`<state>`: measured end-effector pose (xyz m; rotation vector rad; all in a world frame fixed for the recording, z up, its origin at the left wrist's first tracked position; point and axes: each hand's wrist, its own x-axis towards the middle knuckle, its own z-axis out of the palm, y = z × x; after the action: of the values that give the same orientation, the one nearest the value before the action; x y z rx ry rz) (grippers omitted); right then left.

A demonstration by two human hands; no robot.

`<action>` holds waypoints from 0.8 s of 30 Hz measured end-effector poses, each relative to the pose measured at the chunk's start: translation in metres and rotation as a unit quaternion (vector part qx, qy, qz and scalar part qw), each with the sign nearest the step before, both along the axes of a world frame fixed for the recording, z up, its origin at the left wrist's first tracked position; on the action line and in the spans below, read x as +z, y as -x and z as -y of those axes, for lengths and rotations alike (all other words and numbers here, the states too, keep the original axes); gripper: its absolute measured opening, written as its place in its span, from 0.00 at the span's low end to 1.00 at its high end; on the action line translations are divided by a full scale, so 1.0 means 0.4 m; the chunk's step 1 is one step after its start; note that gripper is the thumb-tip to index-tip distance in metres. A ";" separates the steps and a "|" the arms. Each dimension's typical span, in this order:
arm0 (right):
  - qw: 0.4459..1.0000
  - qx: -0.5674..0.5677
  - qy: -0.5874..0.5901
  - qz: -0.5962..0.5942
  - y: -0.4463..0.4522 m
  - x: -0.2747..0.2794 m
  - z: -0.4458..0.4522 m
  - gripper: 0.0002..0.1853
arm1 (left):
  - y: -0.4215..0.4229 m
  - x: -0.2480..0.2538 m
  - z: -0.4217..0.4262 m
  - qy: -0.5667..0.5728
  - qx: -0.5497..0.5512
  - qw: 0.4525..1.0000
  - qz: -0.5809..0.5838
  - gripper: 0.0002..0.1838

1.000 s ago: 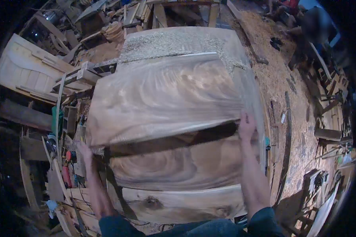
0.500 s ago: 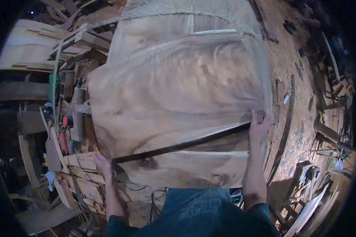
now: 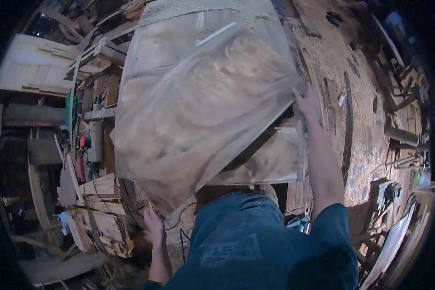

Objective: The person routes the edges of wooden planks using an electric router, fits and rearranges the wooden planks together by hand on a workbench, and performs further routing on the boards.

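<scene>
A wide wooden board (image 3: 203, 106) with swirling grain lies tilted diagonally over other planks on a large work surface. At its lower left corner is my left hand (image 3: 153, 221), closed on the board's edge, with a small yellow item showing at the fingers. My right hand (image 3: 306, 104) grips the board's right corner, thumb near the top face. Under the raised right edge, a dark gap and a lower plank (image 3: 270, 157) show.
Sawdust-covered boards (image 3: 179, 14) reach away at the top. Left are stacked wood pieces (image 3: 101, 212), a pale panel (image 3: 34, 65) and a red tool (image 3: 79, 169). A dark strip (image 3: 348, 125) lies on the sawdust floor at right; cables hang near my body.
The board has turned and slid toward my body. My left hand has come down and right, while my right hand has moved up, both still on the board.
</scene>
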<state>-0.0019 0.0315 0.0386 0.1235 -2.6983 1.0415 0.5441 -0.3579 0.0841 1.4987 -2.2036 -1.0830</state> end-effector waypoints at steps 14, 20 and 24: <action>0.944 0.258 0.077 0.192 -0.994 -0.031 -0.397 0.25 | 0.062 -0.110 -0.095 -0.156 0.264 0.947 -0.094 0.18; 0.937 -0.003 0.120 0.327 -1.064 -0.134 -0.729 0.19 | 0.010 -0.164 -0.278 -0.248 0.182 0.914 -0.264 0.21; 0.938 -0.018 0.140 0.318 -1.029 -0.119 -0.742 0.20 | 0.033 -0.129 -0.562 -0.251 0.212 0.919 -0.217 0.17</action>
<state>0.4095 0.3282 -0.0089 -0.3791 -3.0228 1.6754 0.5308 -0.1329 0.0325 1.6129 -1.2794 -1.6951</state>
